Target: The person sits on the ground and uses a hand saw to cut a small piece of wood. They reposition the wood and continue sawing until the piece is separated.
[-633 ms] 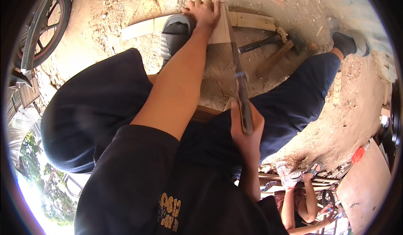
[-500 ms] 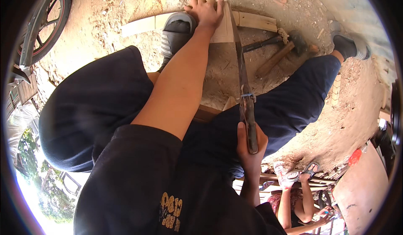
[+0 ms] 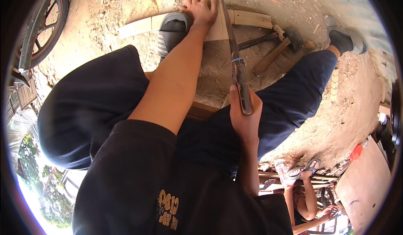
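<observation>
My right hand (image 3: pixel 247 124) is wrapped round the dark handle of a handsaw (image 3: pixel 235 50), thumb along its top. The saw's long narrow blade points away from me and lies across a pale wooden board (image 3: pixel 217 30). Beside the blade, on its left, my left hand (image 3: pixel 200 11) grips the board with its fingers bent over the far part. That board rests across a longer pale wood strip (image 3: pixel 252 19) on the ground. My sandalled left foot (image 3: pixel 174 27) stands on the strip, close to my left wrist. The blade's cutting edge is not clearly visible.
A hammer (image 3: pixel 275 54) with a wooden handle and a dark-handled tool (image 3: pixel 257 41) lie on the dirt right of the blade. My right leg (image 3: pixel 294 96) stretches out there. A wheel (image 3: pixel 52 25) stands far left. Another person's legs (image 3: pixel 308 193) show at lower right.
My right hand has pushed the saw forward, away from me, and slightly left; its handle now sits farther from my body. My left hand still holds the board, and the view has shifted slightly.
</observation>
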Action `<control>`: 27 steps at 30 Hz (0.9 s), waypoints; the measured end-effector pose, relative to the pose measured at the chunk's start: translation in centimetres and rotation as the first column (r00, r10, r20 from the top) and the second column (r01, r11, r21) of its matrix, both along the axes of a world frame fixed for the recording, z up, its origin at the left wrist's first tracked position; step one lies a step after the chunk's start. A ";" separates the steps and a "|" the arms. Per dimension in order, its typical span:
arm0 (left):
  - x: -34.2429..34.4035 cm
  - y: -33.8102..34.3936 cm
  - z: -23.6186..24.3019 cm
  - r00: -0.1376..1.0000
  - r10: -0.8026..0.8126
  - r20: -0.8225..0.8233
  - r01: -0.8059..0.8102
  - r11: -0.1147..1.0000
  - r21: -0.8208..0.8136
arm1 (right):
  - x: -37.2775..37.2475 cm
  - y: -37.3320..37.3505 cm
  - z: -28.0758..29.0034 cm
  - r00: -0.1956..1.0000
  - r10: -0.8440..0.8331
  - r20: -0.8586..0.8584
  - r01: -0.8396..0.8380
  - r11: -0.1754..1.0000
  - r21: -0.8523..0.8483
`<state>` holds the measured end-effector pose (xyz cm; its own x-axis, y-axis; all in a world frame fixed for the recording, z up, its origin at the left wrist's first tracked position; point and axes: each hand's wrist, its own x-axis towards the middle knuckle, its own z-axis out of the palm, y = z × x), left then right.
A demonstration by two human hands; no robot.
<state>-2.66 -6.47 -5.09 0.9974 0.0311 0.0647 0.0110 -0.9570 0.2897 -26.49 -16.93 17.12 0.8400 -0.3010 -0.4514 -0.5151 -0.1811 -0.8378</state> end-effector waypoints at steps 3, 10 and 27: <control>0.2 -0.3 -0.4 1.000 -0.007 -0.025 0.007 1.000 -0.008 | -1.1 0.2 1.1 0.999 -0.033 0.006 0.033 0.999 -0.008; 0.3 0.0 -0.6 1.000 0.000 -0.001 0.000 0.999 0.043 | -0.3 0.0 -0.9 0.992 0.069 0.106 -0.067 0.998 -0.021; 0.3 0.7 -0.6 0.989 -0.130 0.070 0.129 0.992 0.020 | 0.4 0.7 -1.3 0.994 -0.076 0.074 0.070 0.994 0.088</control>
<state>-2.38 -5.73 -5.68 0.9858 -0.0992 0.1352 -0.1330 -0.9534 0.2707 -26.09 -16.23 15.81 0.8506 -0.3262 -0.4124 -0.4573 -0.0718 -0.8864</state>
